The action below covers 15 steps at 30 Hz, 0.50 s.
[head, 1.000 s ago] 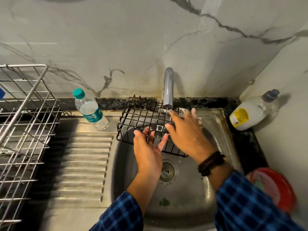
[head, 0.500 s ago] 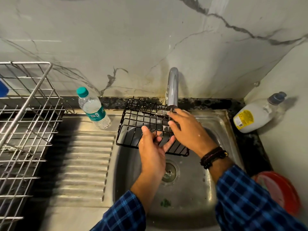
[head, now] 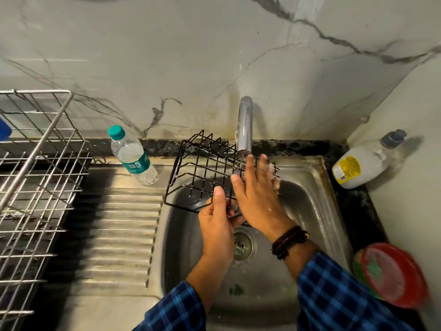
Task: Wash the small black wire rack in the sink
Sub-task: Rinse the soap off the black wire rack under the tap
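The small black wire rack (head: 198, 173) hangs tilted over the stainless steel sink (head: 310, 177), under the chrome tap (head: 244, 125). The left hand (head: 216, 225) grasps its near edge, thumb on top. The right hand (head: 259, 197) lies flat across its right part, fingers (head: 249, 167) straight.

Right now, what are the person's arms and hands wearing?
The left hand and right hand are bare, with no gloves. Both arms wear blue-and-dark checked cloth: a left sleeve and a right sleeve. Dark bracelets circle the right wrist.
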Tool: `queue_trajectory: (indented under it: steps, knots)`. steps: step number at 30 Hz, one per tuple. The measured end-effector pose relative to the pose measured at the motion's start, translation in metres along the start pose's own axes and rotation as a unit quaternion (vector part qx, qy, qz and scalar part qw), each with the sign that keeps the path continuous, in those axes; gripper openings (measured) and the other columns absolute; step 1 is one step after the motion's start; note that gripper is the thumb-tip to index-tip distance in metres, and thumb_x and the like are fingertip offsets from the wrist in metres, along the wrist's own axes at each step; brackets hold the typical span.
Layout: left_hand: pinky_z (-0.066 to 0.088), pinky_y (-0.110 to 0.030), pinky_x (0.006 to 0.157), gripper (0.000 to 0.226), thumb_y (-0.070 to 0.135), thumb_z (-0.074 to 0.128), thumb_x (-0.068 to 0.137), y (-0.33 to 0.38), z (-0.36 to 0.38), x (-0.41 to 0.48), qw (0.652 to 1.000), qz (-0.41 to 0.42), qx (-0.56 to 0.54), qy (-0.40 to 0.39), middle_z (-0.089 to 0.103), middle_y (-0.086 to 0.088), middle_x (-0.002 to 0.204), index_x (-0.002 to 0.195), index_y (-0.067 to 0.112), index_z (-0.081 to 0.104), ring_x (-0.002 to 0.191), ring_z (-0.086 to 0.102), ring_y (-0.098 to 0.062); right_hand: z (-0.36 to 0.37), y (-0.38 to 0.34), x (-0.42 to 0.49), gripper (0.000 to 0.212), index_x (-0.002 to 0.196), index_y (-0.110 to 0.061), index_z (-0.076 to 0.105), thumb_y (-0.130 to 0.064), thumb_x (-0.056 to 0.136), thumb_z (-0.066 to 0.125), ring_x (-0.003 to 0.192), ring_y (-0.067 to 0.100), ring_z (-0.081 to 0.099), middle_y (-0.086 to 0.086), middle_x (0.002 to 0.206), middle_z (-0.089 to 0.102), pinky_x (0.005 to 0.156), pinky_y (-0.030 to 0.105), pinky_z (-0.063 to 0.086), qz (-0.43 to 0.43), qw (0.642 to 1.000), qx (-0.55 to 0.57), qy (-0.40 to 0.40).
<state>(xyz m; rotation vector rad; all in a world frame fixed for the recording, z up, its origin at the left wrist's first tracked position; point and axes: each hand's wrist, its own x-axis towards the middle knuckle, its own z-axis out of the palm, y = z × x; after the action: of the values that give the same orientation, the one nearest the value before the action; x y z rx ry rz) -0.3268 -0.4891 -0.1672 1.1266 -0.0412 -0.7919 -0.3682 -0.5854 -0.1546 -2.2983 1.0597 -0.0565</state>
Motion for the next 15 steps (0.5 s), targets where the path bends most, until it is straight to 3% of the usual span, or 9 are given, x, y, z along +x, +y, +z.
queue_trajectory:
  steps: [3,4,6,8,13,15]
  knots:
    - [0.05,-0.049,0.101,0.055,0.053,0.048,0.095,0.002,-0.001,-0.001,1.0,0.016,-0.022,-0.004,0.073,-0.022,0.113,0.109,0.006,0.074,0.111,0.069,-0.035,0.013,-0.015,-0.003,0.069,0.159,-0.028,-0.004,-0.059,0.098,0.0,0.151,0.019,-0.019,-0.001,0.166,-0.016,0.122,0.051,-0.008,-0.178,0.983,-0.044,0.021]
    - [0.05,-0.046,0.1,0.059,0.054,0.046,0.096,0.004,-0.003,-0.001,1.0,0.014,-0.024,0.003,0.072,-0.021,0.117,0.113,0.003,0.071,0.114,0.067,-0.034,0.015,-0.015,-0.002,0.067,0.159,-0.027,0.001,-0.057,0.099,0.001,0.152,0.016,-0.014,-0.005,0.167,-0.011,0.124,0.05,-0.004,-0.222,0.973,-0.059,0.022]
    - [0.053,-0.041,0.084,0.061,0.058,0.046,0.093,0.009,-0.007,0.002,0.999,0.003,-0.032,0.028,0.071,-0.017,0.095,0.1,0.002,0.066,0.095,0.068,-0.03,0.013,-0.007,0.003,0.063,0.159,-0.027,0.004,-0.053,0.102,0.006,0.153,0.012,-0.01,-0.008,0.167,-0.008,0.125,0.047,0.001,-0.251,0.965,-0.077,0.02]
    - [0.056,-0.039,0.071,0.052,0.06,0.046,0.09,0.016,-0.011,0.005,0.998,0.0,-0.041,0.051,0.059,-0.006,0.071,0.085,0.009,0.06,0.072,0.061,-0.02,0.015,0.008,0.005,0.061,0.158,-0.029,-0.002,-0.052,0.103,0.009,0.152,0.012,-0.011,-0.009,0.165,-0.012,0.125,0.046,0.0,-0.207,0.975,-0.076,0.019]
    - [0.063,-0.049,0.073,0.039,0.043,0.055,0.094,0.025,-0.019,0.011,0.996,0.011,-0.059,0.061,0.056,-0.002,0.066,0.061,0.025,0.066,0.065,0.059,-0.015,0.022,0.028,0.008,0.066,0.158,-0.027,-0.005,-0.054,0.103,0.018,0.152,0.015,-0.008,-0.006,0.165,-0.015,0.123,0.051,0.002,0.002,0.999,0.053,0.002]
    - [0.063,-0.045,0.068,0.034,0.041,0.06,0.089,0.024,-0.019,0.01,0.998,0.016,-0.04,0.045,0.057,-0.002,0.066,0.061,0.024,0.069,0.064,0.061,-0.014,0.022,0.016,0.006,0.068,0.158,-0.023,-0.005,-0.055,0.103,0.017,0.151,0.017,-0.014,-0.004,0.165,-0.017,0.124,0.051,-0.001,0.017,0.995,0.093,0.014]
